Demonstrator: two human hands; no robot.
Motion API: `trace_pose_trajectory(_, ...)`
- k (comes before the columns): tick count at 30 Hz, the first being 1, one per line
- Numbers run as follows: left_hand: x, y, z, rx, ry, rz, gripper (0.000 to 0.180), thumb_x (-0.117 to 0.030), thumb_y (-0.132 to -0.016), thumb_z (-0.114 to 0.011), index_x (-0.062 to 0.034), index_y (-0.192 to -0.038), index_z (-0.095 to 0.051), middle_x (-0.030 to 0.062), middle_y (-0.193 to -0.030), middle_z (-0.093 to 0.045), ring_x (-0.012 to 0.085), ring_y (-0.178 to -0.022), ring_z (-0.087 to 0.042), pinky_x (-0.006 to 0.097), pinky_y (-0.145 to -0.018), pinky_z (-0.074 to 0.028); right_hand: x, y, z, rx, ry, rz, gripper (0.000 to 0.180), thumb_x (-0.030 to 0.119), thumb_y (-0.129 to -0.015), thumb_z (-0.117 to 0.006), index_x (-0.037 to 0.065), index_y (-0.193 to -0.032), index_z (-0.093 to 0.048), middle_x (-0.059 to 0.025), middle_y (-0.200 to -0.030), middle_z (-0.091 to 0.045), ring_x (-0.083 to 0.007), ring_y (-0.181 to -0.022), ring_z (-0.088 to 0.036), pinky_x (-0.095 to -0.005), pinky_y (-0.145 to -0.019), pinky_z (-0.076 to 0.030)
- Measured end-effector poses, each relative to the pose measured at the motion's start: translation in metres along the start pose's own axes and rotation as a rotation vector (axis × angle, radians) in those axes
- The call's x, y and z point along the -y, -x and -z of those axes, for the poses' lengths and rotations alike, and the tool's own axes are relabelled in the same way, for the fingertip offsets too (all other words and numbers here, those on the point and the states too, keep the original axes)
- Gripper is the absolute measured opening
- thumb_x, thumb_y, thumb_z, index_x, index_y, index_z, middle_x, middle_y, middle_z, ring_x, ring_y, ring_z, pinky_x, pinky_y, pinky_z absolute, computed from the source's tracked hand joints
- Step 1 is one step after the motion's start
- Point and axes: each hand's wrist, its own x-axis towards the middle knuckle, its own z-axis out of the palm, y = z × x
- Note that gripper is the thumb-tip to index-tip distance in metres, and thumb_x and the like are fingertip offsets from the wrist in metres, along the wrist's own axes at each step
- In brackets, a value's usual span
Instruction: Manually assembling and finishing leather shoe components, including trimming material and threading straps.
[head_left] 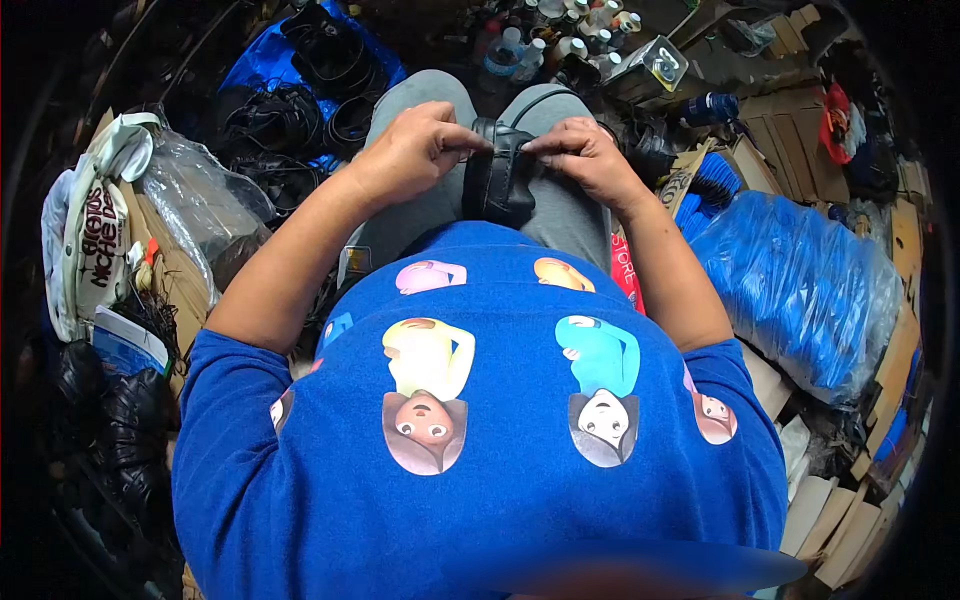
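Note:
A black leather-like piece (500,180), rounded and shaped somewhat like a shoe, rests between my knees on the grey trousers (410,205). I cannot make out its exact kind. My left hand (418,148) pinches its upper part from the left, index finger stretched onto it and the other fingers curled. From the right, my right hand (583,158) holds the same upper part between thumb and fingertips. A thin black strap (560,92) loops over my right knee. What lies under the fingertips is too small to tell.
Blue plastic-wrapped bundles (800,290) and cardboard (800,135) stand at my right. Several bottles (530,58) are ahead. Dark straps and black items lie on a blue sheet (262,62) at the front left. A white cloth bag (95,225) and clear plastic (205,195) sit left.

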Motion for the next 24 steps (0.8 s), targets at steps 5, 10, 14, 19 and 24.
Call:
trace_pose_trajectory(5,0.017,-0.015,-0.006,0.095,0.405,0.219,0.023,-0.002,-0.08,-0.062,-0.013,-0.098,-0.07,0.0017,-0.073,-0.044,0.0151,-0.069,-0.045,0.026,-0.066,-0.039,-0.002,-0.006,-0.002,-0.011,-0.089,0.021,0.024,0.01,-0.072,-0.065,0.014,-0.095,-0.072,0.0012,-0.081,-0.061,-0.0157,-0.089,-0.051,-0.0296,-0.088,-0.034)
trace_pose_trajectory(10,0.012,-0.028,-0.005,0.084,0.334,0.139,0.019,-0.003,-0.079,-0.064,-0.0112,-0.094,-0.071,0.0033,-0.074,-0.047,0.0164,-0.071,-0.048,0.028,-0.067,-0.041,-0.004,-0.004,0.002,-0.009,-0.012,0.037,0.025,0.012,-0.072,-0.066,0.014,-0.096,-0.071,0.0008,-0.081,-0.061,-0.0153,-0.088,-0.051,-0.03,-0.087,-0.035)
trace_pose_trajectory(14,-0.012,-0.017,0.008,-0.005,-0.007,0.013,0.017,-0.003,-0.077,-0.063,-0.0103,-0.09,-0.071,0.0079,-0.075,-0.05,0.0227,-0.074,-0.051,0.032,-0.067,-0.042,0.002,0.002,0.0,-0.049,0.116,0.043,0.026,0.014,-0.073,-0.066,0.016,-0.098,-0.071,0.0005,-0.081,-0.061,-0.0156,-0.088,-0.051,-0.0301,-0.087,-0.034)
trace_pose_trajectory(19,-0.01,-0.016,0.006,0.004,-0.014,0.018,0.02,-0.001,-0.076,-0.064,-0.0117,-0.092,-0.071,0.0083,-0.075,-0.05,0.0232,-0.074,-0.051,0.034,-0.066,-0.042,0.002,-0.001,-0.002,-0.046,0.106,0.066,0.028,0.014,-0.073,-0.066,0.018,-0.101,-0.071,0.0005,-0.081,-0.061,-0.0159,-0.087,-0.051,-0.0304,-0.087,-0.034)
trace_pose_trajectory(24,0.008,-0.013,0.0,0.085,0.278,0.197,0.024,0.0,-0.079,-0.063,-0.0134,-0.098,-0.071,0.0041,-0.074,-0.045,0.0174,-0.071,-0.047,0.03,-0.066,-0.041,-0.001,-0.002,-0.002,-0.004,-0.004,0.039,0.03,0.014,-0.073,-0.066,0.018,-0.102,-0.071,0.0003,-0.082,-0.062,-0.0159,-0.088,-0.051,-0.0306,-0.088,-0.034)
